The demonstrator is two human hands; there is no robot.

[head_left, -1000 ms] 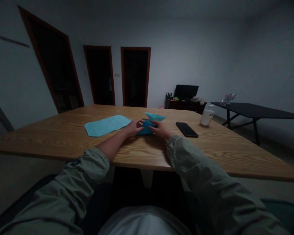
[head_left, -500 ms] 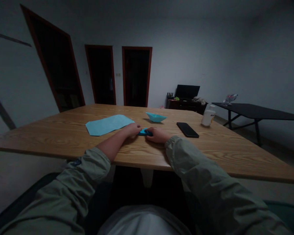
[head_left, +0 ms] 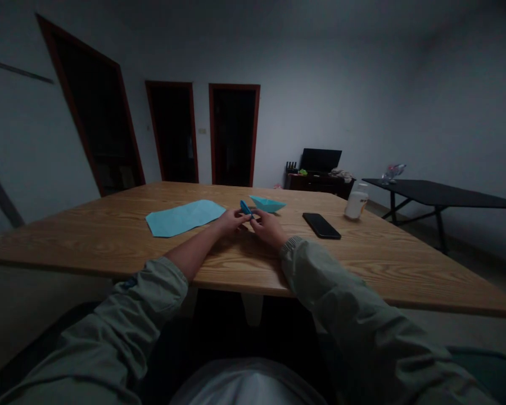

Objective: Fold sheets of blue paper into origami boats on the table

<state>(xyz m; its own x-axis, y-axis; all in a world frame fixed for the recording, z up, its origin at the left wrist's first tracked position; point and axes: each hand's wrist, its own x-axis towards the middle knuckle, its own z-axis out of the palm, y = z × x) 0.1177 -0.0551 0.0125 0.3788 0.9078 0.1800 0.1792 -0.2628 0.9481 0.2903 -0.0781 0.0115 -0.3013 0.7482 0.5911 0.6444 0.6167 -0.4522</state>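
Both hands meet over the middle of the wooden table [head_left: 109, 247], gripping a small piece of folded blue paper [head_left: 245, 208] that is tilted up off the tabletop. My left hand [head_left: 231, 221] pinches it from the left, and my right hand [head_left: 267, 226] has its fingers closed on the lower right end. Parts of the paper are hidden by the fingers. Just behind the right hand rests a light blue paper boat [head_left: 269, 204]. To the left of my left hand lies a flat light blue sheet of paper [head_left: 183, 219] with cut or folded corners.
Right of my hands lies a black phone [head_left: 321, 225], with a white bottle [head_left: 356, 202] standing farther right. Beyond the table are a black table [head_left: 438, 193] and a dark cabinet [head_left: 316, 184] with a screen [head_left: 320, 160] on it.
The folded blue paper has gone from lying flat on the table to being raised and tilted between my hands. My right hand has shifted slightly, its fingers now nearer the left ones.
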